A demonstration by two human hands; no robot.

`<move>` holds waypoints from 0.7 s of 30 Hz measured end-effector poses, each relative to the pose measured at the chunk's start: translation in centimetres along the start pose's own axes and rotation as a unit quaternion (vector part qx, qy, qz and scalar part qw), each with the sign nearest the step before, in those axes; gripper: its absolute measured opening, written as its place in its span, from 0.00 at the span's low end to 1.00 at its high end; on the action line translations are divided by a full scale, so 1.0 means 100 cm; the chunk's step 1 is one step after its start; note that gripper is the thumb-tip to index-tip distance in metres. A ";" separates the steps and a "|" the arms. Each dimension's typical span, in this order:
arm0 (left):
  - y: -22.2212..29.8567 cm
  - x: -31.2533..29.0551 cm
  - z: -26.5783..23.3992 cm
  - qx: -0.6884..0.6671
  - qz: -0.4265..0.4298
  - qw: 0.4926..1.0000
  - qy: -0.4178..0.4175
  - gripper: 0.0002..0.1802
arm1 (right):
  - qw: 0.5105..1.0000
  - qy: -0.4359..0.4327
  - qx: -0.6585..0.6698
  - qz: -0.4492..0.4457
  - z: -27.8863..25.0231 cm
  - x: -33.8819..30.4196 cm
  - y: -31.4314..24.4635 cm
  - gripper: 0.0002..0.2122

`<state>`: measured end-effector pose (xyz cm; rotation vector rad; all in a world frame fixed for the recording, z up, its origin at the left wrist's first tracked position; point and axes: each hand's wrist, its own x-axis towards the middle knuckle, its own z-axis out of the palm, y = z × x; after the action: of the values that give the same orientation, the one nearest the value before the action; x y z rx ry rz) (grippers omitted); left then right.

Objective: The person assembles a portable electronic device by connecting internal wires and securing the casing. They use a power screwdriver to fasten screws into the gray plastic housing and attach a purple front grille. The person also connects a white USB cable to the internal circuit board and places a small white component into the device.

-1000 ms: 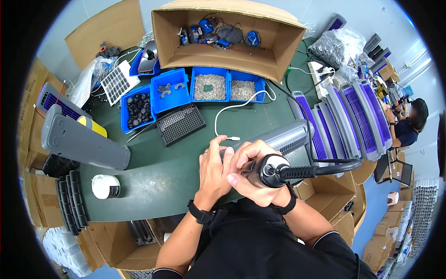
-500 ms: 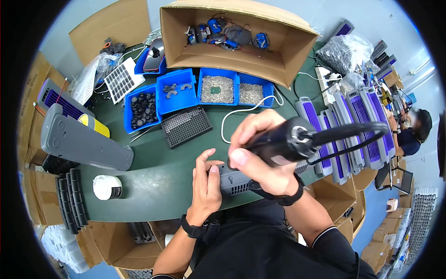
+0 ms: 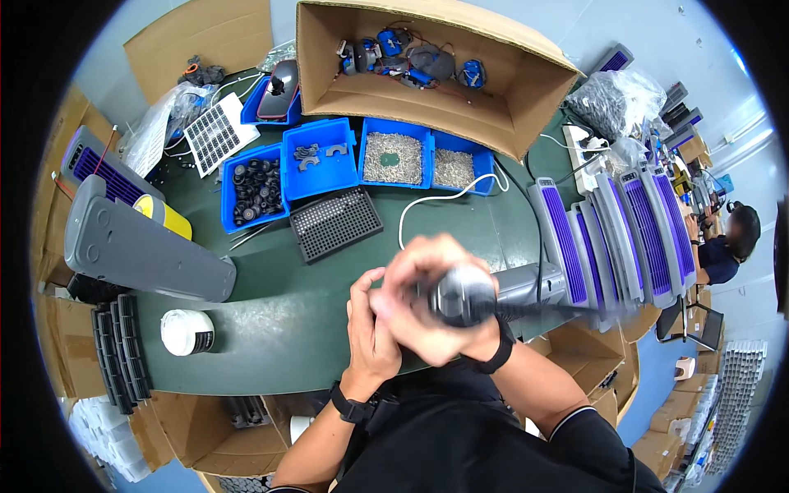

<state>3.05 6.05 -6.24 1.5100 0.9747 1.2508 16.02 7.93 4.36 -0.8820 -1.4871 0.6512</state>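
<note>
My right hand is wrapped round a black corded electric screwdriver, its rear end facing up and its cable trailing right. Motion blurs this hand and the cable; the screwdriver's tip is hidden. Close against it, my left hand has curled fingers and a raised thumb. What those left fingers hold is hidden. Beneath the screwdriver and right hand lies a long grey plastic housing, of which only the right part shows on the green table.
Blue bins of small parts and a black perforated tray lie beyond my hands. A large carton stands behind them. Grey-and-purple units line the right. Leftward are a grey casing and a white tub. Another person sits far right.
My right hand and the screwdriver have moved left, close to my left hand, and the screwdriver's cable has swung lower. More of the housing's right end shows. The view has shifted slightly.
</note>
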 end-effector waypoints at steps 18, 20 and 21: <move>-0.019 -0.005 -0.007 0.052 0.034 0.998 -0.034 0.25 | 0.996 -0.013 0.030 0.078 0.008 0.005 0.005 0.12; -0.007 0.000 -0.008 0.048 0.023 0.998 -0.027 0.25 | 0.997 -0.041 0.030 0.066 0.001 0.009 -0.004 0.13; 0.003 0.002 -0.010 0.036 0.002 0.999 -0.027 0.26 | 0.996 -0.058 0.035 0.050 -0.007 0.011 -0.010 0.14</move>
<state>2.08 6.33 -5.79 1.5933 0.9905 1.1833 16.62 8.20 5.84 -0.8805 -1.5220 0.8352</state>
